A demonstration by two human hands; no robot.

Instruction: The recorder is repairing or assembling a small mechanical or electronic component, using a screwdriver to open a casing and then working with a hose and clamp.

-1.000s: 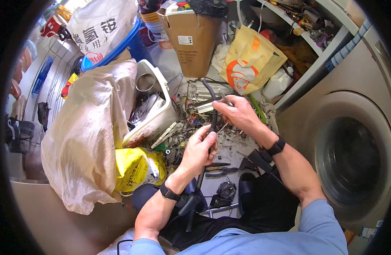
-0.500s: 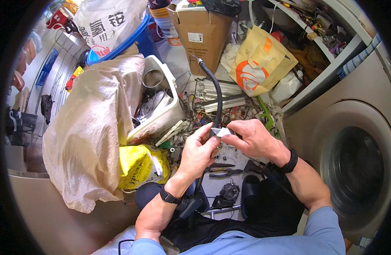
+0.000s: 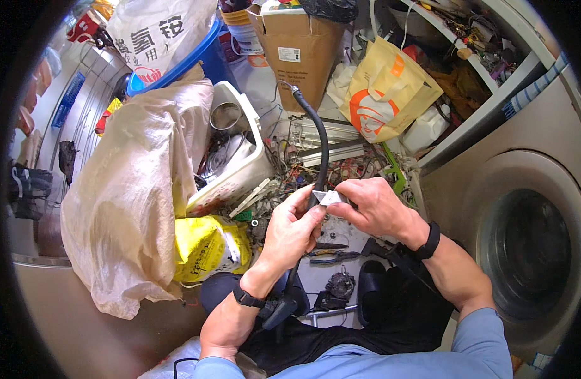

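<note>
A thick black flexible hose [image 3: 322, 142] with a metal tip rises from between my hands and bends away to the far left. My left hand [image 3: 290, 230] is closed around its lower part, thumb and fingertips pressing beside a small white folded piece [image 3: 329, 198]. The piece looks like a label or thin sheet and juts out from the hose. My right hand [image 3: 376, 205] pinches its other side between thumb and forefinger. Below my left hand the hose continues to a dark end near my leg. Where the white piece meets the hose is partly hidden by fingers.
Pliers [image 3: 333, 256] and a round black motor-like part [image 3: 340, 286] lie on the floor. Beyond are tangled wires and metal strips [image 3: 325, 134]. At left stand a white bin [image 3: 262, 161] and yellow bag [image 3: 205, 252]; at right, a washing machine [image 3: 452, 183].
My right fingers have shifted slightly, and the white piece shows a broader, more angled face between my hands. The hose stays in my left hand.
</note>
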